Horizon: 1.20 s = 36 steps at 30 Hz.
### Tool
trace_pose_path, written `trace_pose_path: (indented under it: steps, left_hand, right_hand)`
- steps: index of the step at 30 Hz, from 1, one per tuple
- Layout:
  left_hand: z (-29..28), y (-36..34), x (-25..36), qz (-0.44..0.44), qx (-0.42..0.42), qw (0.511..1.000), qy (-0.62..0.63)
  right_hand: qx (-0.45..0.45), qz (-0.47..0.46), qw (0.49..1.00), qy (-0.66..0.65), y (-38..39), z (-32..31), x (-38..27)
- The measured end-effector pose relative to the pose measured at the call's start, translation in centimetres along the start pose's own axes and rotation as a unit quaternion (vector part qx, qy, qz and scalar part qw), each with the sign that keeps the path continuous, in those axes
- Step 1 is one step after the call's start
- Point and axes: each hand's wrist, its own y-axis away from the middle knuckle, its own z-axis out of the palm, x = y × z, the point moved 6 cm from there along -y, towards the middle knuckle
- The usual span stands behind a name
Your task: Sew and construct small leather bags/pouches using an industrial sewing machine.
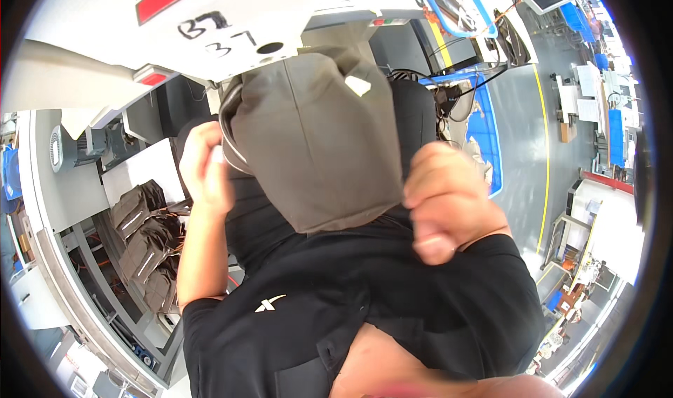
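Observation:
A grey-brown cover (315, 152), smooth like leather or coated fabric, with a seam down its middle, lies over my lap. A small white label (357, 85) shows near its far right side, and a dark curved band (230, 128) runs along its left edge. At that edge is my left hand (205, 166), closed with curled fingers and slightly blurred; what lies in its grip is hidden. My right hand (449, 198) is closed at the cover's right edge, fingertips against the material, thumb lower down. Motion blurs it too.
A white machine body (231, 19) with a round dark hole stands just ahead. On the left, several folded dark covers (151, 247) are piled by a shelf. Blue crates (494, 135) and black cables lie to the right, beside a grey floor (522, 117) with a yellow line.

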Motion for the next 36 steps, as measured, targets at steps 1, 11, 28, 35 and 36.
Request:
trace_pose_path:
  steps: [1, 11, 28, 35, 36]
  left_hand:
    - [-0.1, 0.2, -1.6, -0.110, 0.034, 0.977, 0.177]
    - [4.4, 0.2, -3.0, -0.286, -0.061, 0.826, 0.483]
    - [7.1, -0.9, -8.1, -0.309, -0.054, 0.786, 0.532]
    - [3.9, -1.3, -3.7, -0.234, 0.103, 0.922, 0.290]
    - [3.9, -1.1, -1.8, -0.210, 0.046, 0.949, 0.231]
  right_hand:
    - [0.069, 0.006, 0.998, 0.002, -0.2, -1.1, 0.0]
    - [-0.099, 0.237, 0.958, 0.126, -5.7, 3.6, 8.8]
    - [-0.151, 0.096, 0.972, 0.151, -5.1, 8.5, 4.5]
    - [-0.101, 0.242, 0.957, 0.121, -2.7, 5.9, 5.0]
    - [-0.073, 0.341, 0.927, 0.138, -2.1, 5.1, 6.3]
